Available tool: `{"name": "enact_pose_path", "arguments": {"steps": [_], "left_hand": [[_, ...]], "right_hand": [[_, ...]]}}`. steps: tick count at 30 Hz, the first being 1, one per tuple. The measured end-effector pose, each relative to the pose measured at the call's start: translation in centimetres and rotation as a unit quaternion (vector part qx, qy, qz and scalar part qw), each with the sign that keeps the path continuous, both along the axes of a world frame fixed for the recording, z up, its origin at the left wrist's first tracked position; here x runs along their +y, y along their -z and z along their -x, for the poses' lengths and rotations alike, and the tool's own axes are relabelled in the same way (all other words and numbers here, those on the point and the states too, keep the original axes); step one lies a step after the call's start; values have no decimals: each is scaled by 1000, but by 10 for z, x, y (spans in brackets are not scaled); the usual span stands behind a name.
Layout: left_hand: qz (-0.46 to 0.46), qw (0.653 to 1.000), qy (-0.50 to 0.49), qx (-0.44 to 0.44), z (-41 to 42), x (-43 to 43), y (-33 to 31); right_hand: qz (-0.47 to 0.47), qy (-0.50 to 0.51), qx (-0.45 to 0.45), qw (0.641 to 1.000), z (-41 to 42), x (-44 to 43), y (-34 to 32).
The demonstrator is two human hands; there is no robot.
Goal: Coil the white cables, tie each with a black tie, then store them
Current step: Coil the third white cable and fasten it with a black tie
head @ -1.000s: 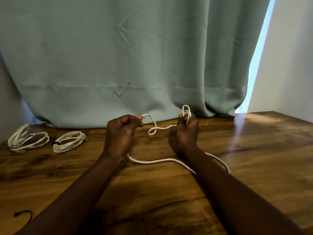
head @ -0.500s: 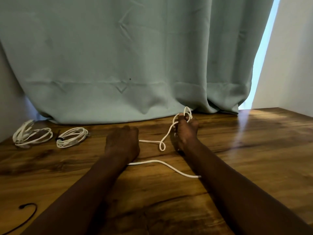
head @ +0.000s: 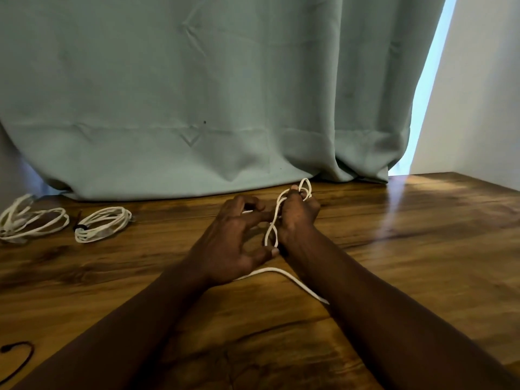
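The left hand (head: 239,237) has risen from the counter (head: 394,263), its grip pinching a fresh length of white cable (head: 270,268) towards the loops clenched in the right hand (head: 298,212). Another turn joins the coil, tail trailing below.

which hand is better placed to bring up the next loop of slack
Left. The right hand grips loops of the white cable; its loose tail runs from under the left hand.
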State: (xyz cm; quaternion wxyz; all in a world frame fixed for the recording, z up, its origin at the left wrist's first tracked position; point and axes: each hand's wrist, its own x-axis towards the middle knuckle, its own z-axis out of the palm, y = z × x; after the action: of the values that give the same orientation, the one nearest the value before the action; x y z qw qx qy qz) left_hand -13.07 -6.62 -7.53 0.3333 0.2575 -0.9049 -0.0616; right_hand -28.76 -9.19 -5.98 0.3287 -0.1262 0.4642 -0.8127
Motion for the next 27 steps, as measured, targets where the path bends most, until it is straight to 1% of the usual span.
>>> {"name": "enact_pose_path", "arguments": {"steps": [3, 6, 8, 9, 11, 13, 14, 17, 19, 20, 21, 22, 24, 25, 26, 27], "left_hand": [[-35, 999, 9, -39, 1, -4, 0], [-40, 996, 59, -52, 4, -5, -1], [-44, 996, 78, -28, 5, 2, -2], [-69, 994, 82, -2, 5, 3, -2], [-150, 984, 87, 42, 2, 4, -4], [-231, 966, 103, 56, 1, 7, -7], [-251, 961, 104, 59, 2, 9, -7], [-218, 970, 85, 71, 9, 12, -2], [-234, 962, 107, 92, 11, 11, 0], [-261, 950, 122, 118, 10, 11, 0], [-296, 932, 132, 163, 8, 11, -2], [-334, 907, 135, 220, 5, 11, -4], [-407, 840, 122, 338, 2, 7, -9], [-430, 813, 109, 378, 1, 5, -12], [-437, 800, 94, 400, 0, 2, -14], [-435, 799, 76, 408, -2, -1, -15]], "right_hand": [[6, -8, -35, 999, 0, 2, -3], [18, -23, -51, 998, -1, 0, -9], [27, -46, -55, 997, -1, -1, -13], [31, -57, -56, 996, 0, -2, -14], [38, -73, -60, 995, 5, -4, -13], [35, -71, -64, 995, 8, -4, -11], [35, -63, -64, 995, 9, -5, -10], [40, -25, -55, 997, 6, -7, -6], [41, -12, -51, 998, 5, -7, -6], [44, -13, -53, 998, 6, -7, -7], [46, -15, -53, 997, 8, -7, -8], [46, -20, -52, 997, 10, -6, -10], [46, -32, -52, 997, 12, -3, -13], [48, -37, -58, 996, 13, -2, -14], [49, -38, -63, 996, 15, -2, -14], [48, -38, -66, 996, 17, -3, -15]]}}
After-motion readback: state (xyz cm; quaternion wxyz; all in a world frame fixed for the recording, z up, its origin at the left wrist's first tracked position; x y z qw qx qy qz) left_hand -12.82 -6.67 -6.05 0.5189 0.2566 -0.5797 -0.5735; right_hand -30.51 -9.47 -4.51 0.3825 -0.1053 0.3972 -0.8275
